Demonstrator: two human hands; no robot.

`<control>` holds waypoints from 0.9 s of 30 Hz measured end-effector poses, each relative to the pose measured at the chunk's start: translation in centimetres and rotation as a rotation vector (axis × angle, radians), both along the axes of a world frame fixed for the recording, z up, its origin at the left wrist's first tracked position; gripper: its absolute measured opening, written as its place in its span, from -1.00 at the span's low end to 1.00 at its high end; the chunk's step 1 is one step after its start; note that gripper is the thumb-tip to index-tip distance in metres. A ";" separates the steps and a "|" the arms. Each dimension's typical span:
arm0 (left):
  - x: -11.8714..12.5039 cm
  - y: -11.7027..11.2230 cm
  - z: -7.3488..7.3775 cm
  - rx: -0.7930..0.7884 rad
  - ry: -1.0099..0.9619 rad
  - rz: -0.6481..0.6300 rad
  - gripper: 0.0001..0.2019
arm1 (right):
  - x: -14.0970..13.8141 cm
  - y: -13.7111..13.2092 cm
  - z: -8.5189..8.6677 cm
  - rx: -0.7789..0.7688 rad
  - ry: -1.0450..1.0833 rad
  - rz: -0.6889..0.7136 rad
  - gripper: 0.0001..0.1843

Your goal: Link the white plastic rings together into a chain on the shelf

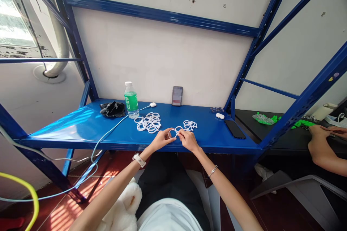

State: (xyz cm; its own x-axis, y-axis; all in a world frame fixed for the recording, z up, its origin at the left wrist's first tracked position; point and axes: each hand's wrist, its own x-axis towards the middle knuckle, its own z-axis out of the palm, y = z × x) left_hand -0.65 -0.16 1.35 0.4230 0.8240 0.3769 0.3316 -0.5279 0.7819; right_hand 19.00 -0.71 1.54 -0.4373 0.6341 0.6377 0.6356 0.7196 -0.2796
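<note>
A thin white ring [171, 133] is held between my two hands just above the front edge of the blue table. My left hand [163, 138] pinches it from the left side. My right hand [188, 139] has its fingertips closed on the ring's right side; the exact grip is too small to make out. Another white ring [178, 129] lies right behind my fingers. To the left is a larger pile of white rings [148, 122], and a smaller pile of white rings [190, 125] lies just beyond my right hand.
On the blue table [114, 130] stand a green-labelled bottle [131, 101] and, beside it, a black plastic bag [112, 109]. A phone [234, 129], white earbud case [219, 116] and glasses [217, 109] lie right. A co-worker's hands [320, 131] are at the neighbouring dark table with green pieces [300, 123].
</note>
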 end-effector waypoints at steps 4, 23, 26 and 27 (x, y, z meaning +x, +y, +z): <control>0.0 0.0 0.1 0.002 0.003 0.000 -0.42 | 0.0 0.1 -0.1 0.018 -0.023 -0.001 -0.76; 0.1 -0.5 0.6 -0.006 -0.019 0.017 -0.43 | -0.1 -0.2 0.2 0.006 -0.073 -0.049 -0.73; 0.1 -0.5 0.6 -0.003 -0.016 0.022 -0.42 | -0.1 -0.3 0.3 0.005 -0.068 -0.045 -0.73; 0.1 -0.5 0.6 -0.003 -0.015 0.022 -0.42 | -0.1 -0.3 0.3 0.004 -0.069 -0.045 -0.73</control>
